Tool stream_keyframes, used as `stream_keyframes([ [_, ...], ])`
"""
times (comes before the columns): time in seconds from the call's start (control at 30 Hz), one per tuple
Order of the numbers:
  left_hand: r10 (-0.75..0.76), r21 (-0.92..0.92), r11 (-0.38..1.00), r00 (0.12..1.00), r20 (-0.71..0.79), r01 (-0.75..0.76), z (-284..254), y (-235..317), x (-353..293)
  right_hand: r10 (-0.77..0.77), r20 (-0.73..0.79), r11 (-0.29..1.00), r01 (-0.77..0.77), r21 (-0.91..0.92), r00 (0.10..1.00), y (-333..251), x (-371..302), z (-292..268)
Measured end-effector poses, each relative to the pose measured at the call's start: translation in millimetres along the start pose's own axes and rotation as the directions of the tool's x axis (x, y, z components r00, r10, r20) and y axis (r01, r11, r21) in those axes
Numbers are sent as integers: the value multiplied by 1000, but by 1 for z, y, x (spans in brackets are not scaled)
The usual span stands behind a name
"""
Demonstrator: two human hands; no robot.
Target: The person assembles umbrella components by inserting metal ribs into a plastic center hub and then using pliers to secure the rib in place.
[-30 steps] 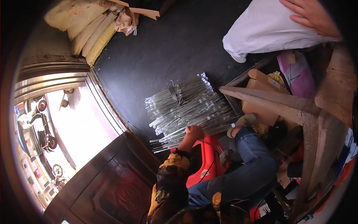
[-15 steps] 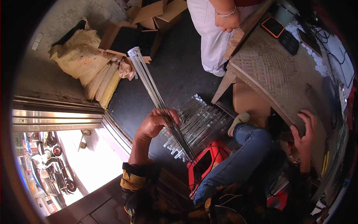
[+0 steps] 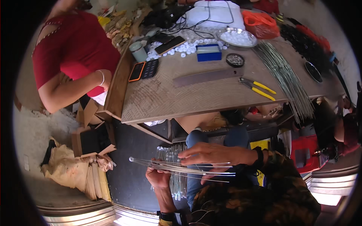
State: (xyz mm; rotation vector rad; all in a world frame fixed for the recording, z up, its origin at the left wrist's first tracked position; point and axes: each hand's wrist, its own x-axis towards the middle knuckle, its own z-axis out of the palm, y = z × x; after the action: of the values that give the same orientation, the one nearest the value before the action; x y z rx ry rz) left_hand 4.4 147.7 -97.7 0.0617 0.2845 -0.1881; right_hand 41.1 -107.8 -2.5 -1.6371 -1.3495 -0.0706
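Note:
A loose bundle of thin metal rods (image 3: 177, 167) lies sideways across my lap, its capped ends toward the left and its bare ends fanning out to the right. My left hand (image 3: 158, 177) is closed around the bundle near the capped end. Over the right half of the rods is my right hand (image 3: 222, 153), fingers stretched and apart, thumb side lower down near the rods. Whether it touches them I cannot tell. Below the bundle, a pile of similar rods (image 3: 178, 188) rests by my leg, partly hidden by hands and rods.
On the worktable (image 3: 158, 101) are yellow-handled pliers (image 3: 260, 89), a flat metal bar (image 3: 207, 77), a blue box (image 3: 209, 52), a bowl of white pieces (image 3: 238, 38) and long wires (image 3: 286, 81) overhanging its edge. A person in red (image 3: 81, 49) stands at the left. An open carton (image 3: 94, 139) sits on the floor.
My view has swung toward the tabletop. The rods have gone from steeply upright to nearly level, still in my left hand. My right hand has come from the table edge to the rods.

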Motion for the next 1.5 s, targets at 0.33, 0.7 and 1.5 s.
stream_keyframes([
  [0.33, -149, 414, 883, 968, -200, 221, 41, -141, -1, 243, -157, 968, -249, -21, 957, -61, -34, -42],
  [0.7, -523, 968, 183, 851, -52, 172, 49, -73, 0, 426, -230, 901, -434, 20, 875, -95, -13, -76],
  [1.5, -512, 936, 329, 811, 285, -122, 123, -138, 51, 715, -206, 557, -365, 746, 668, -21, -51, -74],
])
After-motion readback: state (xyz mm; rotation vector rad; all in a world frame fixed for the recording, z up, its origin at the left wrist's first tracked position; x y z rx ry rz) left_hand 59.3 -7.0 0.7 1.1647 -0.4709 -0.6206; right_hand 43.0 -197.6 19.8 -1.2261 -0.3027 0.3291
